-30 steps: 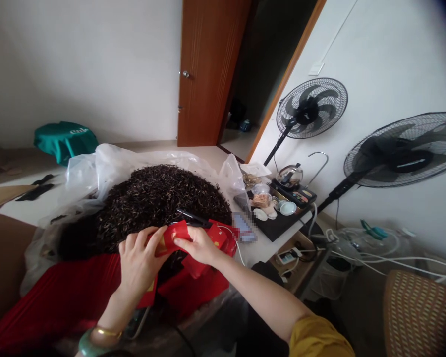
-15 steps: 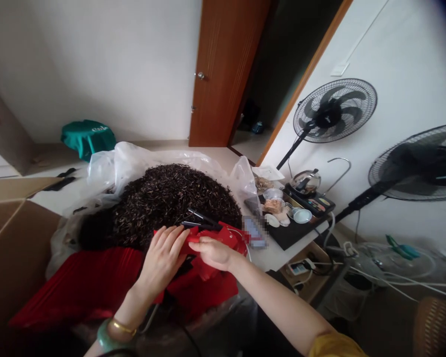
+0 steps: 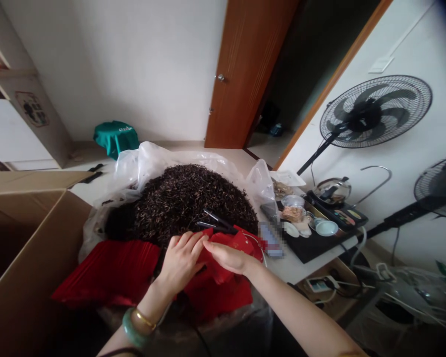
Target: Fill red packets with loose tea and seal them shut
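Note:
My left hand (image 3: pixel 181 262) and my right hand (image 3: pixel 228 257) meet over a small red packet (image 3: pixel 212 254), fingers pressed onto it from both sides. The packet lies flat on a heap of red packets (image 3: pixel 223 292) in front of me. Just behind it rises a big mound of dark loose tea leaves (image 3: pixel 188 201) in a clear plastic bag (image 3: pixel 141 161). A black tool (image 3: pixel 217 223) rests on the mound's near edge. A green bangle and a gold one ring my left wrist.
A stack of red bags (image 3: pixel 107 272) lies to the left, beside an open cardboard box (image 3: pixel 26 243). A black tea tray (image 3: pixel 312 233) with cups and a kettle sits at right, by two standing fans (image 3: pixel 375 111). Cables and a power strip lie below.
The red packet has gone from held up and open between my hands to pressed down flat on the red heap. My head has turned left, bringing the cardboard box into view.

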The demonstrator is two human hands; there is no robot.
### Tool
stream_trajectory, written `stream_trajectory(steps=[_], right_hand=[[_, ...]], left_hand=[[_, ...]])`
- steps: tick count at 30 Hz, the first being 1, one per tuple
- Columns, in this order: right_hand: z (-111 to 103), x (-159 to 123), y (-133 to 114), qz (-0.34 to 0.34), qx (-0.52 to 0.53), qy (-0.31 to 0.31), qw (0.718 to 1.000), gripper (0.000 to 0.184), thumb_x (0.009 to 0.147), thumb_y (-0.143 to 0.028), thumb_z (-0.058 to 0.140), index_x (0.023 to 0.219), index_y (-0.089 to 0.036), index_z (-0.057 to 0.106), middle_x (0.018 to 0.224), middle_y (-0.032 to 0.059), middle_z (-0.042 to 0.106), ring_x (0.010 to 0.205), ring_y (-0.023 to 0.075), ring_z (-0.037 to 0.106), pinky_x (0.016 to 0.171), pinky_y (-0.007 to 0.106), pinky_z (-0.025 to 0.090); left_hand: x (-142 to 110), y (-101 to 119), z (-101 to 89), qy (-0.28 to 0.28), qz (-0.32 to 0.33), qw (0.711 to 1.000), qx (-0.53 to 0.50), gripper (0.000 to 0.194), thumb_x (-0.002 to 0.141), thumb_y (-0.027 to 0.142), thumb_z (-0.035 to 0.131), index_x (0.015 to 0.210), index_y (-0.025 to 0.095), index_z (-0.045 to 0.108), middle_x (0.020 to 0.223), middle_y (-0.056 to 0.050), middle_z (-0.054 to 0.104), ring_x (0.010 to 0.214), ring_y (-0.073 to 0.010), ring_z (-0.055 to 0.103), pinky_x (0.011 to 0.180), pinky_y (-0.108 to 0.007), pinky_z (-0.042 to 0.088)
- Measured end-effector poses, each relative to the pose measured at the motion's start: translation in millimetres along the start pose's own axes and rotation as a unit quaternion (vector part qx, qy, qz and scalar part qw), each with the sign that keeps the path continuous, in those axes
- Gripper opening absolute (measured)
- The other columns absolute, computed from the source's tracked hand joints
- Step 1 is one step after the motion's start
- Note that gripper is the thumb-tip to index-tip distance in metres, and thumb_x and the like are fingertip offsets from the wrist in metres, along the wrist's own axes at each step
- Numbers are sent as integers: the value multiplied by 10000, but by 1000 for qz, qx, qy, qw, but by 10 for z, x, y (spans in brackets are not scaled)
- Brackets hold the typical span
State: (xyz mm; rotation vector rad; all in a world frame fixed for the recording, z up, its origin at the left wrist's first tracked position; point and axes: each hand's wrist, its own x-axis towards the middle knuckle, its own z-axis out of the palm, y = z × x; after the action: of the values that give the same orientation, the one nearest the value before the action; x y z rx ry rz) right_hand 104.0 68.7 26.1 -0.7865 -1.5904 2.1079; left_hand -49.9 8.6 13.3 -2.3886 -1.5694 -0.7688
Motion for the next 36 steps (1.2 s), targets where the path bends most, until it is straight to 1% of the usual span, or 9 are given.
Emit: stream_trajectory(steps=[6, 9, 10, 12, 14, 16, 22, 30, 36], right_hand=[[11, -52, -169, -15, -24, 13, 1000, 537, 797, -692, 499, 865, -196, 692, 914, 73, 714, 957, 213, 644, 957, 399, 462], [-217, -77, -286, -53, -137, 104, 984, 568, 903, -619, 350, 979, -161, 675, 957, 111, 708, 909, 216, 663, 867, 408, 498], [-313, -64, -320, -82, -216, 158, 960, 508, 927, -557, 356, 980, -164, 673, 982, 110, 702, 920, 212, 658, 860, 397, 494], [-492, -2, -361, -95, -449, 221, 860, 292, 915, -397, 486, 931, -184, 685, 1030, 92, 686, 979, 210, 625, 892, 373, 458], [-618, 91, -352, -48, -631, 208, 746, 108, 833, -267, 626, 886, -205, 696, 1075, 84, 664, 1026, 230, 591, 897, 370, 429], [-680, 186, -303, -2, -702, 177, 690, 107, 759, -204, 698, 866, -211, 694, 1060, 87, 653, 998, 250, 593, 860, 379, 424], [-667, 282, -235, 6, -727, 176, 664, 112, 752, -136, 643, 839, -206, 640, 961, 49, 624, 812, 205, 634, 729, 314, 421], [-1035, 106, -718, -5, -704, 260, 661, 353, 817, -227, 604, 1148, -200, 485, 986, 86, 682, 765, 221, 662, 641, 284, 443], [-1462, -78, -655, -26, -609, 338, 717, 712, 811, -281, 625, 1412, -174, 258, 1196, 153, 649, 1022, 267, 654, 861, 368, 487]], left_hand=[[-15, -67, 103, 16, -63, 998, -16, 487, 708, 134, 672, 1181, 177, 563, 1141, -95, 682, 1018, -259, 609, 824, -356, 509], [-7, -118, 91, 58, -106, 992, -36, 441, 707, 142, 682, 1134, 175, 577, 1053, -77, 705, 982, -242, 619, 832, -331, 523], [-2, -132, 78, 70, -123, 989, -41, 420, 710, 158, 689, 1116, 181, 582, 1036, -72, 707, 969, -238, 622, 825, -327, 528], [6, -152, 51, 86, -154, 983, -52, 400, 715, 201, 704, 1097, 197, 586, 1033, -63, 705, 959, -232, 623, 806, -321, 537], [11, -164, 33, 93, -172, 979, -64, 409, 716, 226, 712, 1103, 211, 581, 1049, -56, 701, 970, -230, 618, 802, -319, 541], [11, -174, 28, 96, -182, 976, -70, 427, 712, 226, 715, 1114, 215, 575, 1045, -53, 700, 981, -232, 610, 808, -323, 542], [6, -236, 33, 117, -210, 968, -69, 461, 695, 262, 734, 1125, 207, 575, 982, -65, 687, 932, -233, 613, 789, -338, 545], [25, -280, -63, 114, -214, 968, -61, 449, 728, 306, 718, 1132, 175, 572, 942, -69, 690, 933, -245, 608, 775, -333, 533], [21, -271, -26, 123, -208, 968, -64, 430, 741, 326, 701, 1126, 189, 566, 990, -77, 683, 933, -247, 610, 804, -355, 530]])
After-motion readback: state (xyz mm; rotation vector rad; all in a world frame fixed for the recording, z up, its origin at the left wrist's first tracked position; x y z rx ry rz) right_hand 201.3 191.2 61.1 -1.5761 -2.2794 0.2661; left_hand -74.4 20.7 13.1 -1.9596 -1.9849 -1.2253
